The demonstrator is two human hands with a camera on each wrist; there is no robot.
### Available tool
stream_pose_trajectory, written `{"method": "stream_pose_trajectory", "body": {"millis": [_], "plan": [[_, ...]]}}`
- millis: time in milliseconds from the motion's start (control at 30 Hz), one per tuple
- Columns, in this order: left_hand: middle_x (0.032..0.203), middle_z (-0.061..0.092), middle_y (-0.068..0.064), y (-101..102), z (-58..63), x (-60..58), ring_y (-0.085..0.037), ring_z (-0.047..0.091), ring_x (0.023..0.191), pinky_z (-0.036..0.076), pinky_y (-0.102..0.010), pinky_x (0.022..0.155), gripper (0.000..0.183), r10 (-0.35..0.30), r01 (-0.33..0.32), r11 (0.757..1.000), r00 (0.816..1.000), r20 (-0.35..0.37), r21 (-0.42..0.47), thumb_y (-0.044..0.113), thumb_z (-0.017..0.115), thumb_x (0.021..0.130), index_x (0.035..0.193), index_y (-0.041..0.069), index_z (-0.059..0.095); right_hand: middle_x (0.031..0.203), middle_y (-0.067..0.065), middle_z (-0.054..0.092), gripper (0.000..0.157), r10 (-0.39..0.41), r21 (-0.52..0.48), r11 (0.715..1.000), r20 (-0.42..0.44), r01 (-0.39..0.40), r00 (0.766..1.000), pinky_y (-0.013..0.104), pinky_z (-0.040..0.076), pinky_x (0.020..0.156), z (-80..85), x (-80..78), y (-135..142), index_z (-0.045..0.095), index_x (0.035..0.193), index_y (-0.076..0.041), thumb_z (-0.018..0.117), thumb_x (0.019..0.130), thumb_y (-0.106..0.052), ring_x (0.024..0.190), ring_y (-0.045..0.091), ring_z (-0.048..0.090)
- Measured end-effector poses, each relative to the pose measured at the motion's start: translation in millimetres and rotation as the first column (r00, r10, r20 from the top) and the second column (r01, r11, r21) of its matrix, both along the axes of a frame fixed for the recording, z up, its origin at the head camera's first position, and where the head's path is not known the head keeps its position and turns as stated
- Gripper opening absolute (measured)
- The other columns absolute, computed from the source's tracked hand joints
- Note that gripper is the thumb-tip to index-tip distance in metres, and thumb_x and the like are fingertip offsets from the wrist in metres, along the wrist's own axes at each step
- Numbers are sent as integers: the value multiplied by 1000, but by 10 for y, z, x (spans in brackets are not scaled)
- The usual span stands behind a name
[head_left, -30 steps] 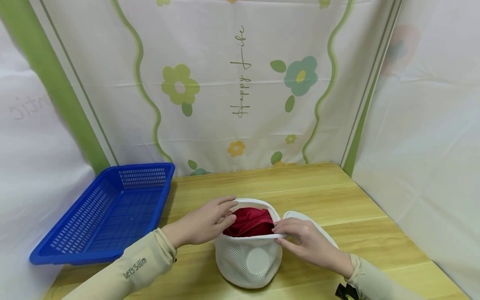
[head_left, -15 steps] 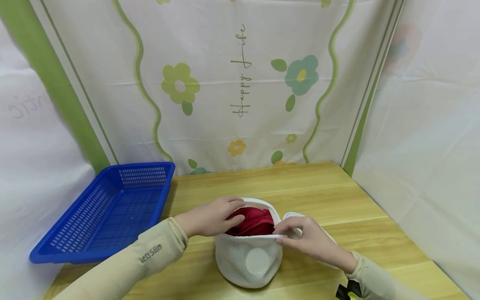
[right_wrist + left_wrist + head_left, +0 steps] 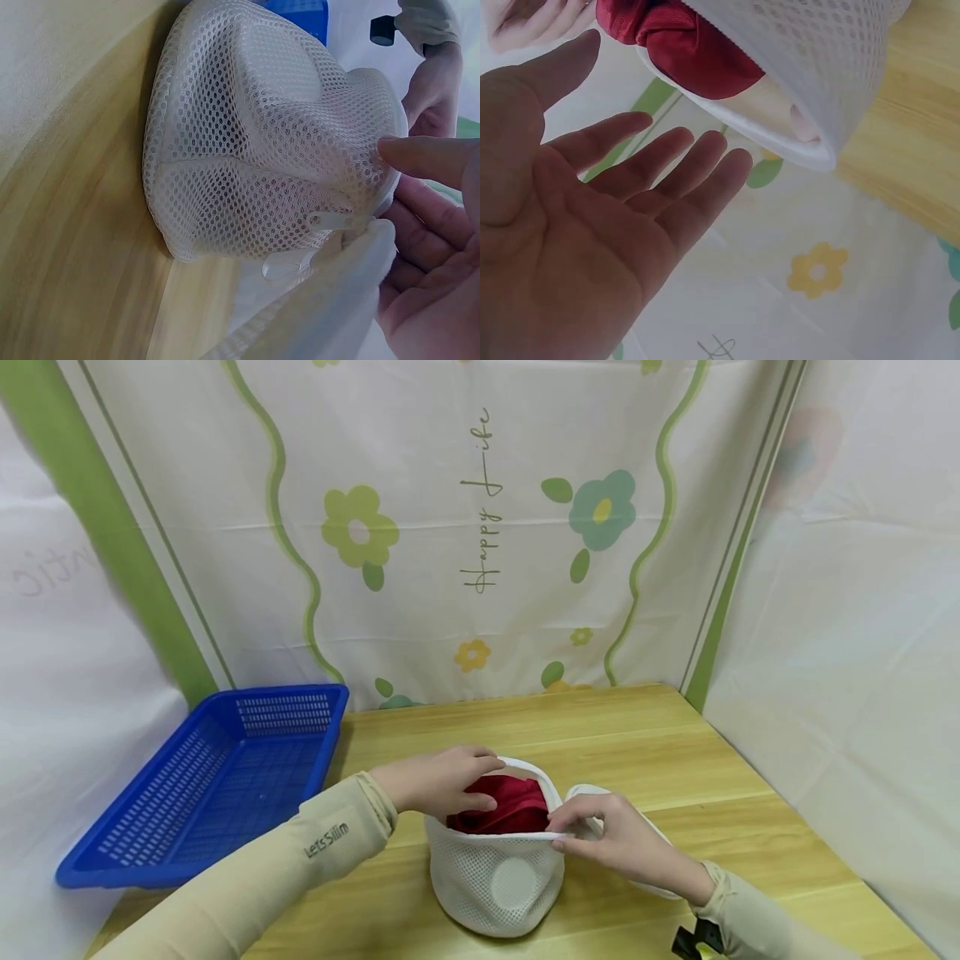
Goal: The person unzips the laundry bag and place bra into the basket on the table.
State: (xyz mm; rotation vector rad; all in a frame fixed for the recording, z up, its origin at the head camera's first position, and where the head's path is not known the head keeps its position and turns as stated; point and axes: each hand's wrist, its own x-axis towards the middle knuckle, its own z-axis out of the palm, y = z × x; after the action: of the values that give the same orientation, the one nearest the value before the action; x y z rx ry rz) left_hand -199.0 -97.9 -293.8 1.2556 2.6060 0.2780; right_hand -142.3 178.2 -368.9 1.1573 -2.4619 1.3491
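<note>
A white mesh laundry bag (image 3: 491,881) stands upright on the table with its round mouth unzipped. Inside lies a shiny dark red cloth (image 3: 517,802), bunched up near the rim. My left hand (image 3: 450,783) is over the left side of the mouth, fingers spread and nearly straight; the left wrist view shows its palm bare and apart from the cloth. With thumb and fingers, my right hand (image 3: 615,837) pinches the bag's rim at the right. The lid flap (image 3: 588,790) hangs folded back behind that hand. Two zip pulls (image 3: 330,220) dangle by the rim in the right wrist view.
A blue plastic basket (image 3: 330,760) with slotted sides sits at the table's left. Floral curtains (image 3: 420,610) enclose the wooden table (image 3: 637,735) at the back and both sides.
My left hand has moved right, from the bag's left rim to over its mouth and the red cloth. The right hand keeps its pinch on the rim, almost unmoved.
</note>
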Motion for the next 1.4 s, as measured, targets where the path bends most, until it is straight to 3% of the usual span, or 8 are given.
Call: {"method": "stream_pose_trajectory", "body": {"millis": [233,333,467,600,767,1067,1267,1400], "plan": [[133,56,-10,128,-3,-101,-22,51,123,41,-34,104,61,36,-32,998,996,78,-47,40,69,91,137,2,54,96,-9,70,9,-10,24,1000,3,10,1000,29,50,81,10,2,4,73,94,-22,77,87,-18,89,12,64],[109,65,-3,197,-18,-121,-15,59,103,48,-28,90,55,48,-44,998,994,98,-48,47,73,86,120,4,64,95,-10,70,10,-7,27,1000,-6,7,1000,28,50,81,15,7,3,73,94,-22,77,86,-17,90,12,64],[78,60,7,288,-44,-101,-9,56,73,48,-23,68,42,89,-84,995,990,109,-46,51,76,81,91,12,65,95,-9,70,11,4,27,1000,-25,-3,1000,28,50,81,18,7,-4,73,94,-22,77,86,-15,90,12,64],[67,55,7,370,-43,-45,-8,50,63,46,-23,60,39,155,-146,985,984,91,-92,49,77,81,77,14,62,95,-10,70,11,1,31,1000,-28,0,1000,28,50,80,18,1,-10,73,94,-22,77,86,-16,89,11,64],[66,55,6,440,-32,3,-8,50,63,46,-22,60,35,194,-183,974,978,79,-135,46,79,80,80,15,64,94,-11,70,10,-4,31,1000,-21,5,1000,28,51,79,9,-3,-12,72,94,-23,77,86,-18,87,11,64],[66,56,7,434,-108,26,-8,50,60,45,-23,55,33,180,-173,979,982,58,-110,42,80,79,76,15,62,93,-10,69,7,3,23,1000,20,-4,1000,29,54,75,-7,-6,-58,72,93,-22,76,88,-19,85,12,64],[73,59,10,421,-194,56,-6,54,65,46,-21,61,29,133,-134,991,984,122,-2,32,83,78,99,18,68,91,-10,68,8,0,35,999,19,-1,1000,29,54,74,-8,-2,-78,72,91,-23,77,86,-19,85,11,63],[65,56,9,445,-238,91,-5,49,57,43,-19,53,25,156,-158,987,982,102,15,32,84,76,82,16,66,89,-11,68,9,-4,41,999,9,4,1000,30,54,75,-15,2,-72,72,90,-23,78,85,-18,85,10,63]]}}
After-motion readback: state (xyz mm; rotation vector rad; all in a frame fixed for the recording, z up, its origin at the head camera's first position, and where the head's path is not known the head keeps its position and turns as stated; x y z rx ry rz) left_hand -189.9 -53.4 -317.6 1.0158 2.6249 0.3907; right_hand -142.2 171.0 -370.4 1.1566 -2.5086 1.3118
